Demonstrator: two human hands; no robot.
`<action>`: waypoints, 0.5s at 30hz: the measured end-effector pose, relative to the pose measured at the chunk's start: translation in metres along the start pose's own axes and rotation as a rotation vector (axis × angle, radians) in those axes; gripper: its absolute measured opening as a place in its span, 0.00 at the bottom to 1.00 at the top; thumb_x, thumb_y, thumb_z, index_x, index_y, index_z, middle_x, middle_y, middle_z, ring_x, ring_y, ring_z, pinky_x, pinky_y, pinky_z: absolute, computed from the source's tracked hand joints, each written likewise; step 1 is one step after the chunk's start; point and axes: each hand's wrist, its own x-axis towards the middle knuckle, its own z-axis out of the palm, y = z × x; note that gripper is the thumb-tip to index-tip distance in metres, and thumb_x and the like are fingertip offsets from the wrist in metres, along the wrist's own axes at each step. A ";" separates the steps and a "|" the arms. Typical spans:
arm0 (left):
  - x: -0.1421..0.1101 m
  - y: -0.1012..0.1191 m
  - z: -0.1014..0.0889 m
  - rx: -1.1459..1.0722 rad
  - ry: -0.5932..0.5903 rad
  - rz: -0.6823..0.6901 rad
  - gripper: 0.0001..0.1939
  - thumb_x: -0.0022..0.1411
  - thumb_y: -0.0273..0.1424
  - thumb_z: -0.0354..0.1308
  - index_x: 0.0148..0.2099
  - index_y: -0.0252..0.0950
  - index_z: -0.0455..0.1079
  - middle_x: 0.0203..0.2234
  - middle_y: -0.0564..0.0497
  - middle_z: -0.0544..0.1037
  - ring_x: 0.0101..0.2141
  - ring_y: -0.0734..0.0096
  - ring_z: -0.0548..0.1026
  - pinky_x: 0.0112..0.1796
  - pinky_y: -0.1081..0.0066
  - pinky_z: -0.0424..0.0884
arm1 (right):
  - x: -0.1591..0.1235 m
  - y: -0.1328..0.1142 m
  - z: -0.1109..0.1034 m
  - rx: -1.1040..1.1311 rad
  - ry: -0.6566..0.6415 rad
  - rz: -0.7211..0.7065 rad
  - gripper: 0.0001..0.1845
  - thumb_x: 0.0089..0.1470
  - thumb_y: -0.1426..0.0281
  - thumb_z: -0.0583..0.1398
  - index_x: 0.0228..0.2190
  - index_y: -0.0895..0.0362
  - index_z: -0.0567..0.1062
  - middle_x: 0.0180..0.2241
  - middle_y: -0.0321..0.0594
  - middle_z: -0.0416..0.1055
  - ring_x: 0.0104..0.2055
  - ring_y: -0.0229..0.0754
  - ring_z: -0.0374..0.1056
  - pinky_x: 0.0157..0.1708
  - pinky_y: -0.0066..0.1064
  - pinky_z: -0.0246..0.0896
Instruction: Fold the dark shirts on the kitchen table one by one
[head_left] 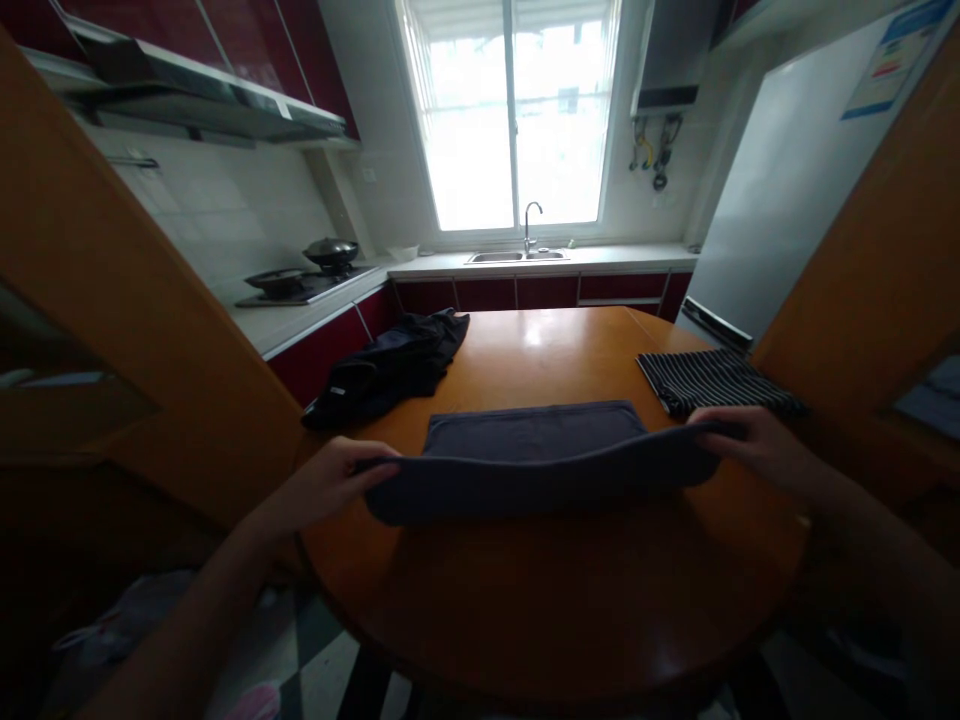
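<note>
A dark grey-blue piece of clothing [532,435], its exact kind unclear, lies partly on the wooden table [540,600]. Its near part is lifted off the tabletop as a sagging band stretched between both hands. My left hand [345,475] pinches the band's left end, thumb on top. At the right end, my right hand [750,435] grips the same cloth with its fingers closed. Behind my right hand lies a folded black-and-white striped cloth [712,380]. Further left on the table is a crumpled black garment [397,365].
Beyond the table run a white counter with a sink [517,257] and a faucet [529,225]. Two pans sit on the stove [300,290] at left. A fridge [802,170] stands at right. Wooden frames flank both sides.
</note>
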 end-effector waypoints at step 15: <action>0.164 -0.100 0.048 -0.121 0.233 -0.167 0.32 0.45 0.60 0.62 0.31 0.33 0.79 0.27 0.47 0.81 0.32 0.59 0.76 0.32 0.69 0.68 | 0.149 0.088 0.079 0.077 0.252 0.354 0.06 0.41 0.72 0.66 0.26 0.61 0.80 0.27 0.44 0.79 0.31 0.44 0.74 0.32 0.30 0.67</action>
